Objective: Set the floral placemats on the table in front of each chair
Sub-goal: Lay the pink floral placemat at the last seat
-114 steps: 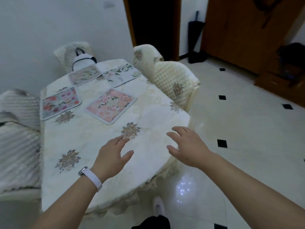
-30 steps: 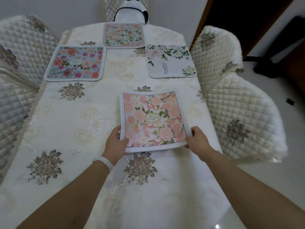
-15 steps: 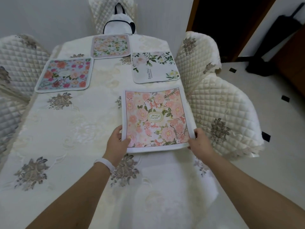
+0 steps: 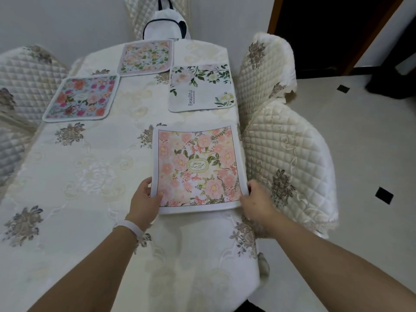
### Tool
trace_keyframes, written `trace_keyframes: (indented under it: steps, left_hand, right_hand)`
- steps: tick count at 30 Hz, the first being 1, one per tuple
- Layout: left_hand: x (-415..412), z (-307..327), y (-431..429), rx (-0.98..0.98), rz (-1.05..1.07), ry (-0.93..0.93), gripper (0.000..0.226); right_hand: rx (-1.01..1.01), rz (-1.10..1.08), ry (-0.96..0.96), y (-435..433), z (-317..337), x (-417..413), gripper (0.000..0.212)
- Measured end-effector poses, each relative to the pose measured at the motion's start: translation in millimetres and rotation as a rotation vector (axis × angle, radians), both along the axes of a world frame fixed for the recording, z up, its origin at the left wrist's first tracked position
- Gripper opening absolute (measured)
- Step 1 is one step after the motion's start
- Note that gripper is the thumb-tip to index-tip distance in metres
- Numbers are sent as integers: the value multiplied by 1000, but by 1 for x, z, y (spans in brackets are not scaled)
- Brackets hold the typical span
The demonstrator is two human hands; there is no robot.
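A pink floral placemat (image 4: 198, 167) lies at the table's right edge, beside the near right quilted chair (image 4: 290, 163). My left hand (image 4: 144, 200) pinches its near left corner, thumb on top. My right hand (image 4: 256, 202) grips its near right corner at the table's edge. Three other placemats lie farther back: a blue one with red flowers (image 4: 82, 99) at the left, a pale one (image 4: 147, 57) at the far end, and a white one with green leaves (image 4: 201, 87) at the right. The table (image 4: 90, 176) wears a cream embroidered cloth.
Quilted cream chairs stand around the table: a far right one (image 4: 263, 70), left ones (image 4: 27, 79) and one at the far end holding a white bag (image 4: 165, 27). Tiled floor (image 4: 364, 136) with black insets opens to the right, below a dark doorway (image 4: 315, 30).
Both hands have slid the pink placemat rightward from the table's middle to its right edge, beside the near right chair. The other three placemats have stayed put.
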State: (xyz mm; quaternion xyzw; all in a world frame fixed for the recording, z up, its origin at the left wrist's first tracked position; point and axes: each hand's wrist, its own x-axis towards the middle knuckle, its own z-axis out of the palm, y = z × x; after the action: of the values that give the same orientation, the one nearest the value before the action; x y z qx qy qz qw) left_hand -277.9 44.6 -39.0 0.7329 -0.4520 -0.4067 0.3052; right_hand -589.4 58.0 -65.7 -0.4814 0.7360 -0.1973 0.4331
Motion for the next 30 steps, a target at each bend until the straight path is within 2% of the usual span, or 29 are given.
trace_keyframes:
  steps: [14, 19, 23, 26, 30]
  left_hand:
    - [4, -39, -7, 107, 55, 7, 48]
    - [20, -43, -3, 159, 4, 6, 47]
    - [24, -39, -4, 165, -165, -135, 47]
    - [32, -37, -1, 172, -319, -220, 47]
    - [44, -41, 5, 114, -454, -490, 57]
  right_hand:
    - [87, 87, 1, 11, -17, -11, 12]
    - [100, 101, -32, 11, -15, -4, 34]
    - [94, 81, -69, 13, -12, -3, 50]
    - [113, 39, -76, 15, -11, -2, 52]
    - [100, 67, -7, 18, -13, -2, 48]
